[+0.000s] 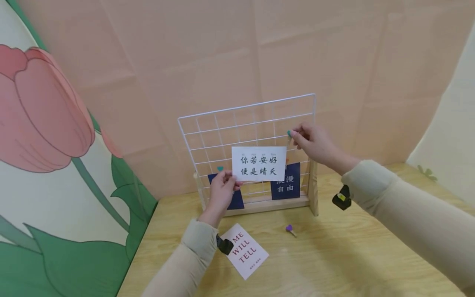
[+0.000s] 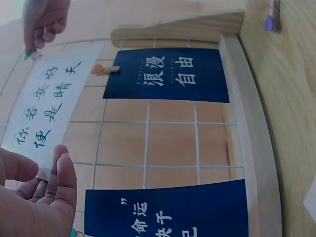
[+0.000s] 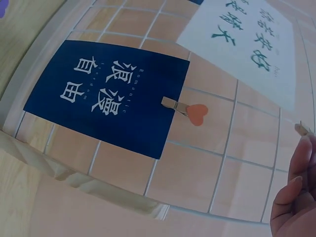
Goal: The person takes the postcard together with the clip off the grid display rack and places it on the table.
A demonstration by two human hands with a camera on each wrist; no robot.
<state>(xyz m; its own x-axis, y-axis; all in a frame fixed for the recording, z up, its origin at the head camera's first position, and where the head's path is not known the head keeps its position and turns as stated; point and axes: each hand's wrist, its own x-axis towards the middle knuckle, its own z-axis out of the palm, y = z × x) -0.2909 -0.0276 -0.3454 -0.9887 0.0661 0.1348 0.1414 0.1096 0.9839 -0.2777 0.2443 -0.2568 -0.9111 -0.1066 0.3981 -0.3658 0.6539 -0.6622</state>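
My left hand (image 1: 222,192) pinches the lower left corner of a white card (image 1: 259,164) with black Chinese characters, holding it in front of a white wire grid (image 1: 226,142). Near the card's upper right corner, my right hand (image 1: 313,142) pinches a small wooden clothespin (image 3: 301,129) with a teal top. In the right wrist view the clothespin's tip is close to the card's corner; whether they touch I cannot tell. Lower on the grid hang two dark blue cards, one (image 2: 168,74) under an orange heart clothespin (image 3: 196,114), the other (image 2: 168,210) partly behind my left hand.
The grid stands in a wooden base (image 1: 272,204) on a wood-grain table (image 1: 356,247). In front lie a pale card (image 1: 248,258) with red lettering, partly covered by the left wrist camera, and a purple heart clothespin (image 1: 290,229). A pink cloth (image 1: 222,62) hangs behind.
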